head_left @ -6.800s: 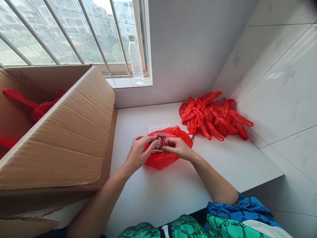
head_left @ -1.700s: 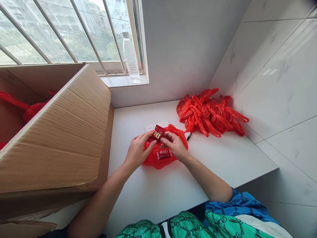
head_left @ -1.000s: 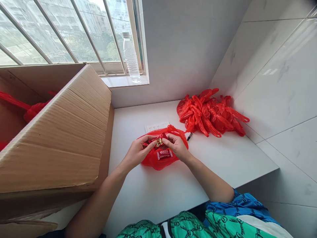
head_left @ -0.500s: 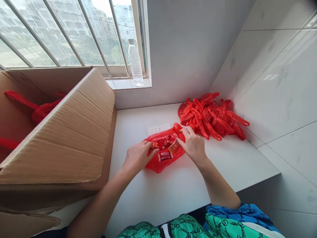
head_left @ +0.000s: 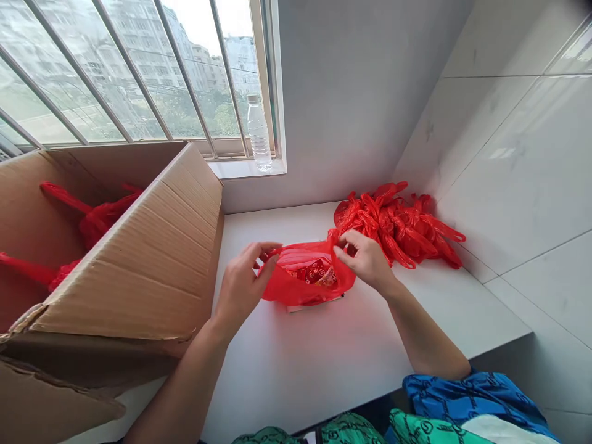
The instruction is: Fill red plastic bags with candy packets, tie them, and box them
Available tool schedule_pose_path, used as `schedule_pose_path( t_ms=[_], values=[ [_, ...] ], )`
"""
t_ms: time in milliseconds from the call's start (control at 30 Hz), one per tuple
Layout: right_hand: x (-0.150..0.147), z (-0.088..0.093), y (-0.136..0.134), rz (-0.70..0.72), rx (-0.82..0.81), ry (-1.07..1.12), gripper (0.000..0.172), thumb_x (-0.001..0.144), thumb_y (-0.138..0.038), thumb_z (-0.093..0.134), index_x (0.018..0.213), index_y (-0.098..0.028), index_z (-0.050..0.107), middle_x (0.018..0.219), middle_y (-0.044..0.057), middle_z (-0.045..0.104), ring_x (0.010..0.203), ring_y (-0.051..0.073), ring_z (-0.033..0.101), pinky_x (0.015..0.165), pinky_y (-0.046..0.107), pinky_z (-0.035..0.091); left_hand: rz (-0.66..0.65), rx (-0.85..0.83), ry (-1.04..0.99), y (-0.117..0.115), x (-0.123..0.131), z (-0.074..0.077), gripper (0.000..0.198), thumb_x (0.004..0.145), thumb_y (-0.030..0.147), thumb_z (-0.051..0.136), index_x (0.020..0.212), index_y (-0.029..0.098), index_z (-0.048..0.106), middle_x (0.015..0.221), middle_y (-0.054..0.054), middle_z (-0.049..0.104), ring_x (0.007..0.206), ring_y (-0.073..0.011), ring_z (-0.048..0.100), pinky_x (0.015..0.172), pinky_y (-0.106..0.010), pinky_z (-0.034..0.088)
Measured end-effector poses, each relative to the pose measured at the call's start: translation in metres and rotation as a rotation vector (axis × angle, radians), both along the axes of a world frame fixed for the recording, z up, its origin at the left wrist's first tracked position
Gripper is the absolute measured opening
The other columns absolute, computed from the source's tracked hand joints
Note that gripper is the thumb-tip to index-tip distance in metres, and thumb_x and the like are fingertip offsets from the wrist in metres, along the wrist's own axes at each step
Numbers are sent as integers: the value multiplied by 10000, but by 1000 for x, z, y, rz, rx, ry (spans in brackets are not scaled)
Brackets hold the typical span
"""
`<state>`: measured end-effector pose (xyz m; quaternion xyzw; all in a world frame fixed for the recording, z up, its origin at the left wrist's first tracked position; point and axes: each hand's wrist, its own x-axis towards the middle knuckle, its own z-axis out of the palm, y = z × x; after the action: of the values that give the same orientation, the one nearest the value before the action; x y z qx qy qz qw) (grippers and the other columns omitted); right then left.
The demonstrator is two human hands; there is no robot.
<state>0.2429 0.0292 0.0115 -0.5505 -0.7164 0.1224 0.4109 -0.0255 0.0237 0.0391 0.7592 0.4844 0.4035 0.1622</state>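
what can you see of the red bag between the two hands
The red bag looks like thin, slightly see-through plastic. Its mouth is open, showing shiny, mostly red wrapped packets inside. The left hand holds its rim on one side and the right hand on the other, near a bunched part that sticks up. It is over the white table, a pale flat thing showing beneath its near side; whether its bottom touches either is hidden.

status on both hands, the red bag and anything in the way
Left grip and right grip holding opposite sides of the open red plastic bag. Red-patterned wrapped packets visible inside. Flat pale item partly hidden by the bag.
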Motion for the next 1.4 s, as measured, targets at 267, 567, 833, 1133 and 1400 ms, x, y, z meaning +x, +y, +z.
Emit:
schedule_pose_path(
  t_ms=[267,567,833,1133,1400],
  values=[
    [-12,59,27,196,278,908,125,907,-370,549,871,-250,560,1326,27,596,1208,213,567,1011,409,461,81,310,-736,26,12,38,278,875,316,699,1145,280,643,1164,-31,659,1123,-182,626,950,-316,523],
    [-30,44,40,358,74,833,477,904,-497,568,1324,-283,499,1313,112,612,1127,261,636,846,417,561,-186,211,-676,32,14,31,505,902,328,671,1369,404,496,1434,-26,505,1203,-268,619,1032,-468,524],
    [-77,19,27,579,-171,643,544,791,-382,765,1295,-293,579,1328,67,595,1107,213,625,875,338,548,-409,-168,-397,21,28,18,529,1012,556,320,1401,278,545,1248,-91,666,1241,-279,563,1062,-466,463],
    [-73,13,39,504,-344,989,334,905,-448,605,1137,-231,709,612,-29,565,518,99,421,490,227,362,-115,15,-244,32,31,7,608,864,386,685,1404,298,420,1339,-83,574,1235,-255,558,1017,-421,475],
    [-61,16,43,553,-373,964,394,963,-517,468,989,-197,698,656,-4,610,461,93,365,488,243,391,-405,-645,-528,37,28,2,574,899,440,611,1426,268,463,1013,-70,712,925,-220,685,803,-323,527]
  ],
)
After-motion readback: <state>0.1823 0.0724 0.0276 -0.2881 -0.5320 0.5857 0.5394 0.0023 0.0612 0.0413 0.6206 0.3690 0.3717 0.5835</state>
